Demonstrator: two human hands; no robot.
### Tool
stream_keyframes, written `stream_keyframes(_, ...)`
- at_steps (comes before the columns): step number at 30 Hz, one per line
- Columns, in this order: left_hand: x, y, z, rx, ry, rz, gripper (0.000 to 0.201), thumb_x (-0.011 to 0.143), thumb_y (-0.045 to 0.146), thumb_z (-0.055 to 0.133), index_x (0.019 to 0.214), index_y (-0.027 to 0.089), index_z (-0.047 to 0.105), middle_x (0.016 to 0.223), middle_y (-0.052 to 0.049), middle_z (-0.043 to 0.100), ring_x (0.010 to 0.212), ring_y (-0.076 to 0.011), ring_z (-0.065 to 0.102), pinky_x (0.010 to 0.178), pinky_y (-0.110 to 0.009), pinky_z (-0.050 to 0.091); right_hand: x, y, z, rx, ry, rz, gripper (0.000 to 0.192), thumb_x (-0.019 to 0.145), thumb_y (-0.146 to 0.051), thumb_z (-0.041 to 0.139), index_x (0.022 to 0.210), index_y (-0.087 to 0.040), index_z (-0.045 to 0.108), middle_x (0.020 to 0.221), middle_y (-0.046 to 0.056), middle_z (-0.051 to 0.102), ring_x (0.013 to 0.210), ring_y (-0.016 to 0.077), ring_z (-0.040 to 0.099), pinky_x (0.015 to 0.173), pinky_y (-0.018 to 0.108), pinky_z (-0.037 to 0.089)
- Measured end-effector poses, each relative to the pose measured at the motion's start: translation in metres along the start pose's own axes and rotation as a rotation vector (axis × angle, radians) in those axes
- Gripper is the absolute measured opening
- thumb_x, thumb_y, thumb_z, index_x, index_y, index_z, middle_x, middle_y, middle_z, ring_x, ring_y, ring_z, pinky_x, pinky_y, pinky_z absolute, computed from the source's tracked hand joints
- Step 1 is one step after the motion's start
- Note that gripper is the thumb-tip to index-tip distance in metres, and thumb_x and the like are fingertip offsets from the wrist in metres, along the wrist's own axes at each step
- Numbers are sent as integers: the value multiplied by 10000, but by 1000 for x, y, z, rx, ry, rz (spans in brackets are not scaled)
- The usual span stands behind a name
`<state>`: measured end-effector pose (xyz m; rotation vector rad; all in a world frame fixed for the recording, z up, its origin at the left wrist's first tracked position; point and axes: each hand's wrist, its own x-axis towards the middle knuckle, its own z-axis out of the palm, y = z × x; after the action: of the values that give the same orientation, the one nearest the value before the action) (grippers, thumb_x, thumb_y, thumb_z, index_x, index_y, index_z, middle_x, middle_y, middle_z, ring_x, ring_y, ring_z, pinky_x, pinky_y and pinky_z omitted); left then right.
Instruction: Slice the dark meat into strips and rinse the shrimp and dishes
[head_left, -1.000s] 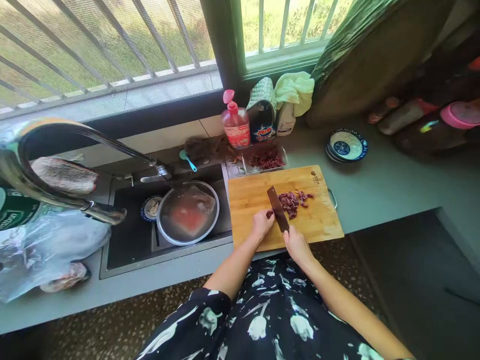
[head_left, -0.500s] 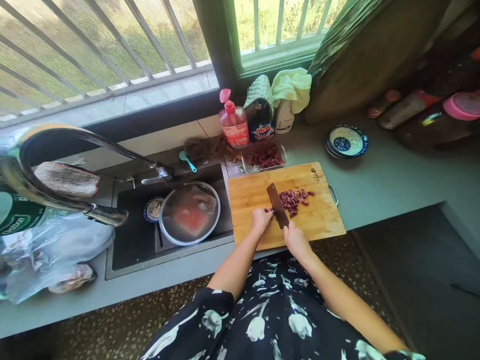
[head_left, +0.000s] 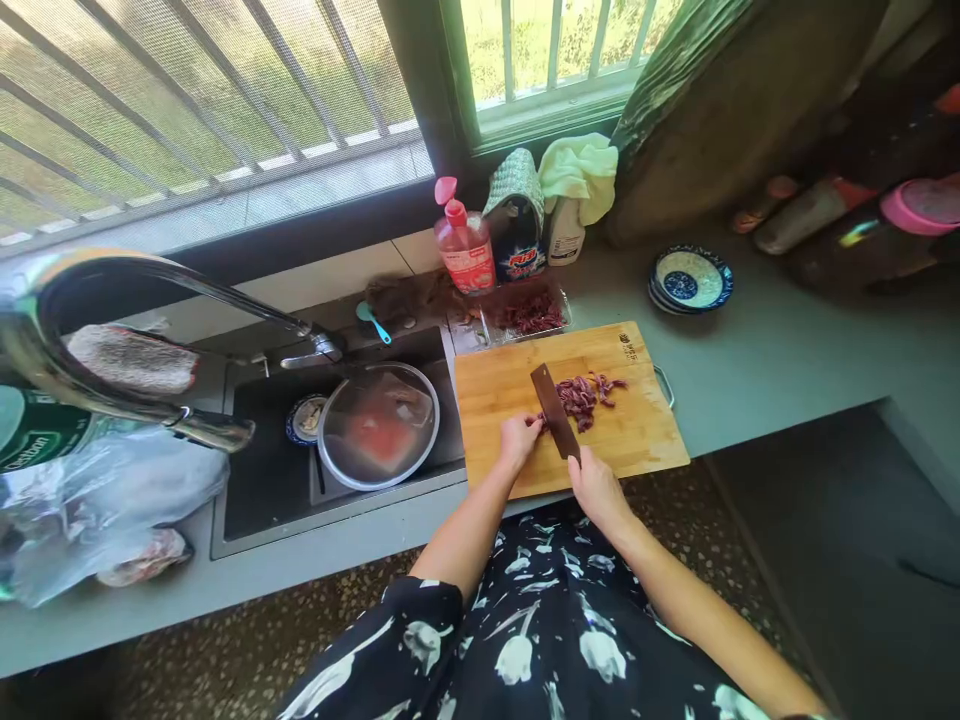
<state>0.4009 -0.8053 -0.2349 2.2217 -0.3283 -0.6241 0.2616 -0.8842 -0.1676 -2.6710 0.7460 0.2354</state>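
My right hand point(head_left: 595, 484) is closed round the handle of a cleaver point(head_left: 556, 410), whose broad blade stands on the wooden cutting board point(head_left: 495, 390). Just left of the blade, my left hand point(head_left: 519, 438) has its fingers pinched on a small piece of dark red meat point(head_left: 541, 422), mostly hidden by the fingers and blade. To the right of the cleaver lies a pile of cut meat strips point(head_left: 580, 398), with a few strips apart at its far side. Behind the board, a clear tray point(head_left: 567, 312) contains more dark red meat.
Left of the board is a sink point(head_left: 262, 500) with a large bowl point(head_left: 327, 468) of water and meat. A faucet point(head_left: 217, 425) arches over it. Soap bottles point(head_left: 466, 255) line the window sill side. Stacked patterned bowls point(head_left: 720, 285) stand at the right; a plastic bag point(head_left: 142, 480) lies far left.
Both hands and the cleaver stay in nearly the same place on the board. The whole view has shifted very slightly.
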Motion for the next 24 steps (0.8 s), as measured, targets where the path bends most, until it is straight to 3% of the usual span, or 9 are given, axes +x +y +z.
stream_keyframes(8, 0, 8, -2, 41, 4, -97, 211, 726, 302, 532, 709, 156, 683, 671, -46, 668, 643, -141, 596, 598, -208, 402, 1, -11, 10, -143, -20, 60, 189, 890, -288, 301, 860, -158, 435, 804, 65, 592, 682, 155, 594, 528, 243, 300)
stream_keyframes(16, 0, 8, -3, 17, 7, -97, 182, 713, 281, 550, 699, 156, 681, 670, -44, 666, 646, -137, 595, 601, -205, 406, -13, -12, 13, -157, -57, 30, 193, 897, -276, 285, 852, -149, 423, 788, 77, 585, 684, 158, 607, 547, 235, 344)
stream_keyframes(21, 1, 5, -4, 4, 1, -117, 179, 695, 289, 570, 699, 147, 680, 659, -50, 661, 637, -143, 594, 594, -214, 416, 10, -23, 16, -105, -58, 66, 185, 893, -268, 296, 884, -139, 427, 832, 97, 592, 716, 174, 609, 558, 245, 347)
stream_keyframes(24, -1, -2, -7, -143, -24, -154, 187, 684, 296, 576, 674, 138, 675, 638, -50, 654, 600, -128, 583, 554, -202, 414, 21, -11, 16, -53, -71, 54, 187, 884, -281, 313, 894, -142, 436, 804, 87, 604, 696, 170, 598, 549, 241, 325)
